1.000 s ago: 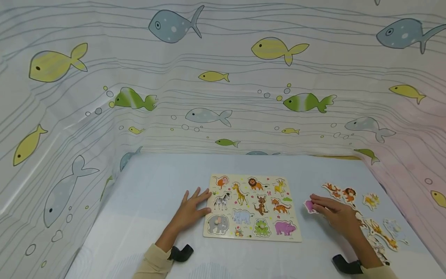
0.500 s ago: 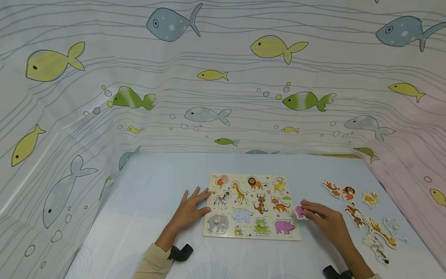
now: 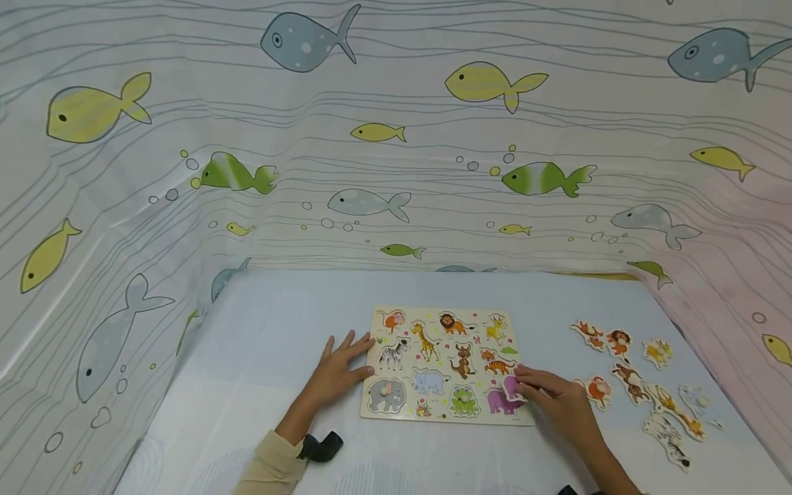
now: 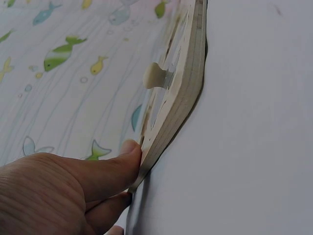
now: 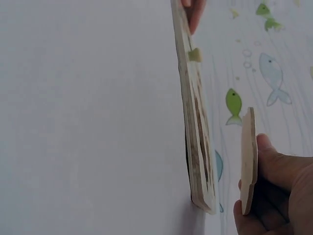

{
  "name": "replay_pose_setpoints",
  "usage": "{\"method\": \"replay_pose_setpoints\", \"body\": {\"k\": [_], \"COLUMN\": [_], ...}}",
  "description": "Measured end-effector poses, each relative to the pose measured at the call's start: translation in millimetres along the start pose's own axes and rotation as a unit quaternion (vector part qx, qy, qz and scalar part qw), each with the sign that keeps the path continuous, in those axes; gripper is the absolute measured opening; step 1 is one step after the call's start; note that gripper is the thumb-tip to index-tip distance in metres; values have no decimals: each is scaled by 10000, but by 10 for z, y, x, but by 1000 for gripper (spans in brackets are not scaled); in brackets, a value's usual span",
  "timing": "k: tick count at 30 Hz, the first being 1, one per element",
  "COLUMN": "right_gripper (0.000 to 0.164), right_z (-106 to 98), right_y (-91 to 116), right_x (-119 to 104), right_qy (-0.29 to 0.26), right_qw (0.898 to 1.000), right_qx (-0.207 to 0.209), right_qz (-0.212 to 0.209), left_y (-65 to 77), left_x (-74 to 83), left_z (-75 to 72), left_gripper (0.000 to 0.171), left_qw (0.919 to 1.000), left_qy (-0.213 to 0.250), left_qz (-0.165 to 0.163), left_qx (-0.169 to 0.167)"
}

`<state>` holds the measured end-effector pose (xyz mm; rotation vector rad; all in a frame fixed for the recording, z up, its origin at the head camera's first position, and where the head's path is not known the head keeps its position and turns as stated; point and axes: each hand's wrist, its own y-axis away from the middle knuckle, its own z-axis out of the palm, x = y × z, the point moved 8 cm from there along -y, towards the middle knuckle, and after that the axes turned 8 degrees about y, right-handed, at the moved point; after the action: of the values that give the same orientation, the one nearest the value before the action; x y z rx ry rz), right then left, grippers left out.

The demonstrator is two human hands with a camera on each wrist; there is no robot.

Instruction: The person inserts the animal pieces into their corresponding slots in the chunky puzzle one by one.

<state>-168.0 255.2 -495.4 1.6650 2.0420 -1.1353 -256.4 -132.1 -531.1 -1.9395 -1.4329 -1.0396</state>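
My right hand (image 3: 563,405) pinches a purple hippo puzzle piece (image 3: 512,388) over the lower right corner of the wooden animal puzzle board (image 3: 445,419). In the right wrist view the hippo piece (image 5: 249,161) stands apart from the board's surface, its edge towards the camera. My left hand (image 3: 337,375) lies at the board's left edge, fingers spread. Its thumb (image 4: 129,152) touches that edge in the left wrist view. A grey elephant piece (image 3: 386,397) and a green frog piece (image 3: 464,401), each with a knob, sit in the board's bottom row.
Several loose animal pieces lie on the table right of the board, among them a monkey (image 3: 599,390), a giraffe (image 3: 674,411), a zebra (image 3: 667,440) and a lion (image 3: 619,342). A fish-patterned sheet (image 3: 433,165) hangs behind and at both sides.
My right hand has carried the hippo piece leftward, from beside the loose pieces to above the board's purple hippo picture. The monkey piece has come into sight. My left hand stays put.
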Motion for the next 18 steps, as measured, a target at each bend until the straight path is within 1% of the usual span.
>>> {"method": "replay_pose_setpoints", "body": {"k": [4,8,15,18], "right_gripper": [22,21,19,19], "right_z": [68,102,173,189], "right_y": [26,42,77,85], "right_x": [-5,-43,-65,-79], "right_qy": [-48,50,28,106], "right_qw": [9999,9998,9999,9995], "right_qx": [-94,-105,6,90], "right_qz": [106,147,-157,-273], "left_y": [-4,-9,-9,-6], "left_x": [-6,2,-10,-8], "left_z": [1,-3,1,0], "left_gripper": [61,61,62,62], "left_qw": [10000,10000,10000,10000], "left_qy": [-38,-27,-76,-40], "left_qz": [-12,-12,-23,-28], "left_qx": [3,5,-35,-17]}}
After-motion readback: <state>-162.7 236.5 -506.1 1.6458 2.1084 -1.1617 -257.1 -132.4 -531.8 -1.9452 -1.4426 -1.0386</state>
